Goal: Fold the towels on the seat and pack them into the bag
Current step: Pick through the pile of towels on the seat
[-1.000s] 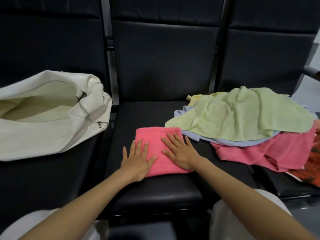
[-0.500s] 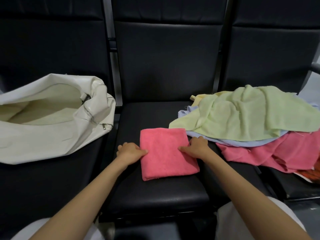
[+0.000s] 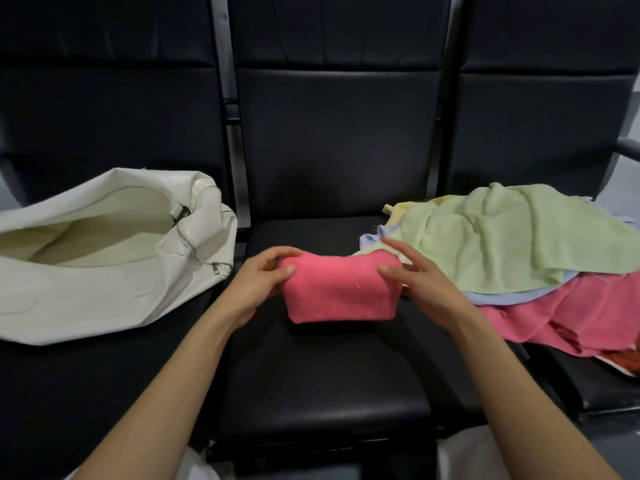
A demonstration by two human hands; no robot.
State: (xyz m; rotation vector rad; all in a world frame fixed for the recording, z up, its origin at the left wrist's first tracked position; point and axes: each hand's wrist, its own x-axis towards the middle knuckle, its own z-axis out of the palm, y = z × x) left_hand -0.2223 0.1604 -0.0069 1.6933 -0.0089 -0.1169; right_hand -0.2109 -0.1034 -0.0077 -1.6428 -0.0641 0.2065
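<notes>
One towel is folded and none is packed, as far as the view shows. You hold a folded pink towel [image 3: 337, 292] between both hands over the middle seat [image 3: 325, 393] of the bench, towards the back of its cushion. It stands on its long edge like a thick pad, and I cannot tell whether its lower edge touches the cushion.

Your left hand [image 3: 258, 285] grips the towel's left end, with the thumb in front and the fingers curled over the top. Your right hand [image 3: 420, 285] pinches the right end, with the thumb pressed on the near face and the fingers spread loosely over the far side.

The white bag [image 3: 104, 258] lies on the left seat with its zip open and its mouth facing you. No towel shows in the part of the cream lining that is visible.

On the right seat, spilling over its left edge, is a heap of unfolded towels: a green towel [image 3: 512, 237] on top, then a yellow towel [image 3: 408, 211], a blue towel [image 3: 498, 296] and a pink towel [image 3: 571, 317]. I judge that the folded towel goes into the bag next, and that most of the folding is still to do.
</notes>
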